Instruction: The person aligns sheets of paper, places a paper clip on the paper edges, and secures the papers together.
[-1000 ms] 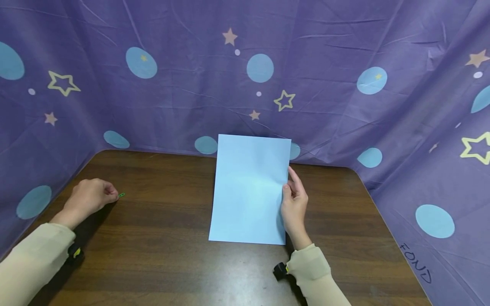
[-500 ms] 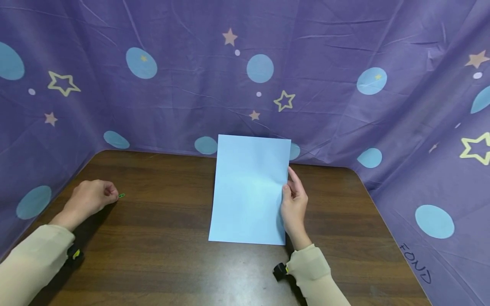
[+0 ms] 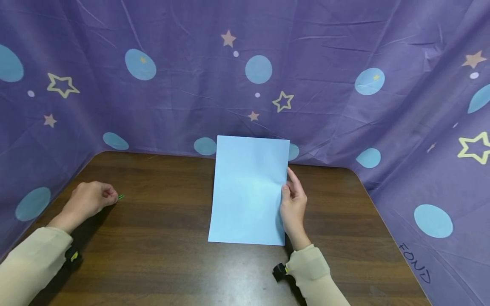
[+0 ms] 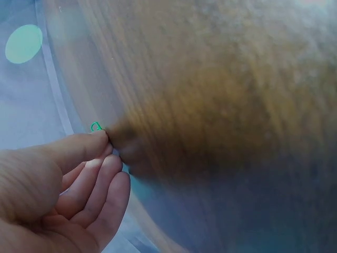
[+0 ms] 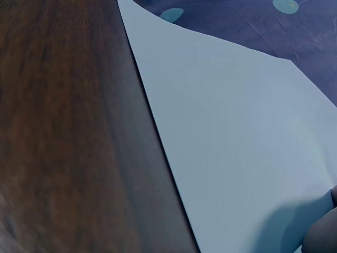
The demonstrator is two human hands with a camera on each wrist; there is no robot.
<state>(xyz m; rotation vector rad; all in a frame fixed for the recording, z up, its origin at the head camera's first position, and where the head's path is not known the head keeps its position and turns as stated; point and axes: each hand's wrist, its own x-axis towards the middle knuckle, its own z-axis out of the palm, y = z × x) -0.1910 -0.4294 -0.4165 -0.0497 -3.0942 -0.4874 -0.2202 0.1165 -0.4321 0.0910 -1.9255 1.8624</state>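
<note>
So the light blue sheet of paper is the big thing here, and the right hand has it by its right edge, thumb on the front, though I can't tell if the bottom edge touches the brown table. Well off to the left of the sheet, the left hand is pinching a tiny green clip, one end poking past the fingertips. Behind the sheet there's a purple curtain with stars and blue dots.
</note>
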